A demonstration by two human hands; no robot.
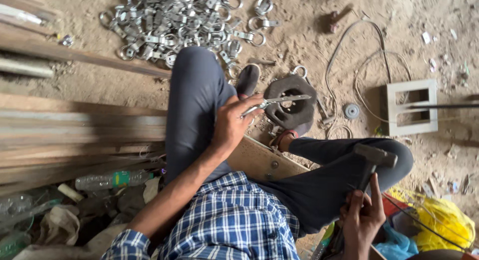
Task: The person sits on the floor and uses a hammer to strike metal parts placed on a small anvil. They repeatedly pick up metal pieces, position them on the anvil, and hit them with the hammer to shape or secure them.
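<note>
My left hand [233, 121] grips a flat metal strap piece [277, 101] and holds its far end over a dark round iron block [294, 106] with a hole in the middle. A hammer [374, 160] is in my right hand [363, 215], raised by my right knee, its heavy head above the hand. I sit on the ground in dark trousers and a blue checked shirt, knees spread around the block.
A big heap of shiny metal ring clamps [179, 20] lies on the dirt floor ahead. Wooden planks [75, 135] are stacked at left, with plastic bottles [112, 180] and rubbish below. A white frame [411, 108], wires and a yellow bag [444, 220] are at right.
</note>
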